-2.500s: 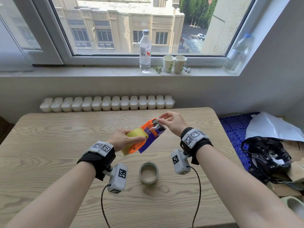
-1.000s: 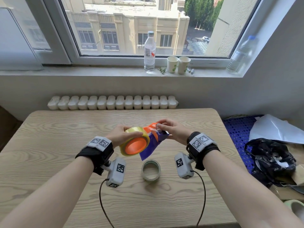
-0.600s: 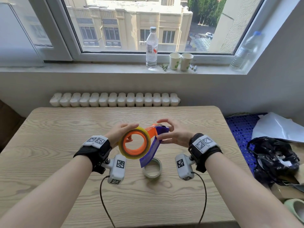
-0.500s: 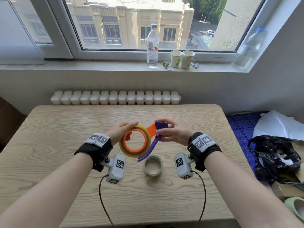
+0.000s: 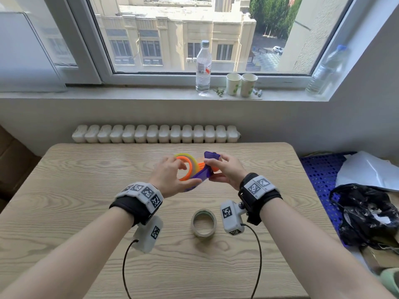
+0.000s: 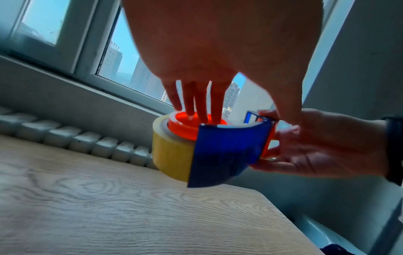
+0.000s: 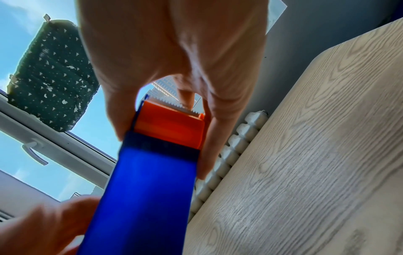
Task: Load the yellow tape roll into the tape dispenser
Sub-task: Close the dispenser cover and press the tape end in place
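Light, stiff, slick-looking tape dispenser [image 5: 201,174] is pinched at its cutter end by right hand [image 5: 226,172]; hub [image 6: 185,129] within yellow tape roll [image 6: 171,155] is gripped by left hand [image 5: 167,176].

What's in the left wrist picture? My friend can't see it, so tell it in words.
A left hand dips its fingers into the orange middle of a blue tape dispenser with the yellow tape roll on it. A right hand holds the dispenser's other end, above a wooden table by a window.
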Motion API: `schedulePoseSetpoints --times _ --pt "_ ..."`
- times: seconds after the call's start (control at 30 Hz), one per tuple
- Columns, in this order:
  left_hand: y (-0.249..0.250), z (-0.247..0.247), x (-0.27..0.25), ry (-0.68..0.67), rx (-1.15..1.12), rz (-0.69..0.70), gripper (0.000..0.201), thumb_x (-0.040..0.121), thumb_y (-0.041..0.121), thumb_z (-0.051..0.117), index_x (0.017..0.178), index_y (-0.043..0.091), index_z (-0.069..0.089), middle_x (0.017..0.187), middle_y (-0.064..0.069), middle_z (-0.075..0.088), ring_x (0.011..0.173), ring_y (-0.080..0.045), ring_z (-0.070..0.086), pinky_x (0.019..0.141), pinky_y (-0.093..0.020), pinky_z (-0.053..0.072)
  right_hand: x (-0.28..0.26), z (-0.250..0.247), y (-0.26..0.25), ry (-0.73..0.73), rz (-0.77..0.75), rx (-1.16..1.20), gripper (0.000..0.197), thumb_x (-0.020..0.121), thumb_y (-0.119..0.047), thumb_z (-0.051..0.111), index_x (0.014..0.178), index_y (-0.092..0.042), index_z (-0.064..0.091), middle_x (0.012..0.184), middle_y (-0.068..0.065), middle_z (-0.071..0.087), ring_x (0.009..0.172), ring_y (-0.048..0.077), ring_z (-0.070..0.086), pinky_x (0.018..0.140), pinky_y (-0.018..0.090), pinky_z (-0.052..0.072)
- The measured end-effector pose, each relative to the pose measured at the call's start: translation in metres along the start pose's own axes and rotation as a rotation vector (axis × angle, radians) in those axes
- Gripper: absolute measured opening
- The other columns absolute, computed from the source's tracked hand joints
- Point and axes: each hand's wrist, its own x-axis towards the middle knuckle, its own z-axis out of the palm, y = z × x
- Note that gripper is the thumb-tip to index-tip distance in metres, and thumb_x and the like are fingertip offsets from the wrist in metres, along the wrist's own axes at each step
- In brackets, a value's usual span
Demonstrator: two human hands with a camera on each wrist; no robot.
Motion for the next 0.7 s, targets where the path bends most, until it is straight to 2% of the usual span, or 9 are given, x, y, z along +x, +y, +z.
schedulePoseSetpoints --times 0.1,0.17,0.2,0.27,0.33,0.4,0.57,0.63,0.7 --pt "0.009 0.001 0.003 -0.094 0.127 -0.009 0.067 0.068 0.070 0.060 0.110 0.017 0.056 0.098 0.001 0.065 0.094 -0.022 0.059 0.083 -0.034 0.042 0.002 0.004 -0.005 0.027 0.007 -0.015 0.045 0.075 -0.024 0.074 0.112 -0.005 0.059 0.092 0.009 0.060 0.080 0.021 0.065 0.071 0.039 0.060" --pt "0.017 -0.003 0.005 -0.127 0.213 -0.007 0.055 0.071 0.068 0.059 0.096 0.020 0.050 0.078 0.005 0.055 0.080 -0.022 0.053 0.073 -0.032 0.033 0.001 0.005 -0.009 0.030 0.018 -0.037 0.048 0.075 -0.027 0.073 0.115 -0.004 0.057 0.095 0.011 0.060 0.079 0.021 0.065 0.069 0.037 0.060" --pt "0.019 -0.005 0.007 -0.147 0.235 -0.013 0.051 0.072 0.067 0.058 0.092 0.021 0.047 0.075 0.007 0.051 0.078 -0.020 0.051 0.073 -0.031 0.031 0.001 0.004 -0.012 0.035 0.023 -0.046 0.049 0.076 -0.027 0.073 0.116 -0.004 0.056 0.097 0.012 0.060 0.080 0.021 0.066 0.069 0.037 0.061" --pt "0.021 -0.005 0.013 -0.209 0.227 -0.046 0.048 0.074 0.064 0.059 0.093 0.021 0.049 0.074 0.007 0.050 0.080 -0.020 0.051 0.079 -0.032 0.032 0.000 0.001 -0.015 0.051 0.036 -0.068 0.051 0.076 -0.030 0.072 0.116 -0.005 0.055 0.101 0.013 0.060 0.080 0.023 0.067 0.068 0.037 0.061" --pt "0.020 0.000 0.020 -0.261 0.166 -0.059 0.045 0.073 0.063 0.061 0.089 0.022 0.052 0.070 0.008 0.051 0.080 -0.019 0.054 0.093 -0.036 0.033 0.000 -0.001 -0.018 0.057 0.050 -0.099 0.055 0.075 -0.032 0.072 0.118 -0.005 0.053 0.105 0.016 0.061 0.080 0.024 0.068 0.066 0.036 0.061" --pt "0.020 0.006 0.025 -0.296 0.112 -0.087 0.043 0.071 0.060 0.063 0.084 0.021 0.051 0.067 0.008 0.052 0.077 -0.019 0.053 0.097 -0.039 0.029 -0.001 -0.003 -0.019 0.056 0.062 -0.127 0.056 0.074 -0.034 0.072 0.118 -0.005 0.053 0.108 0.017 0.062 0.082 0.025 0.069 0.065 0.036 0.061" --pt "0.023 0.009 0.030 -0.301 0.078 -0.066 0.031 0.075 0.048 0.065 0.069 0.027 0.043 0.063 0.010 0.047 0.077 -0.017 0.050 0.098 -0.039 0.029 -0.006 -0.007 -0.019 0.023 0.059 -0.111 0.051 0.078 -0.035 0.070 0.117 -0.005 0.055 0.103 0.013 0.062 0.087 0.026 0.068 0.064 0.034 0.061" --pt "0.023 0.008 0.029 -0.288 0.056 -0.059 0.033 0.073 0.046 0.070 0.066 0.029 0.043 0.063 0.009 0.048 0.078 -0.017 0.051 0.092 -0.035 0.032 -0.008 -0.011 -0.020 -0.012 0.050 -0.113 0.051 0.078 -0.036 0.070 0.116 -0.004 0.055 0.103 0.014 0.062 0.088 0.025 0.067 0.067 0.034 0.061" --pt "0.021 0.005 0.028 -0.272 0.036 -0.068 0.033 0.068 0.044 0.075 0.070 0.025 0.048 0.067 0.006 0.053 0.081 -0.021 0.057 0.083 -0.033 0.038 -0.010 -0.015 -0.022 -0.071 0.047 -0.122 0.040 0.080 -0.035 0.069 0.106 -0.007 0.057 0.100 0.013 0.062 0.086 0.024 0.066 0.075 0.036 0.060"
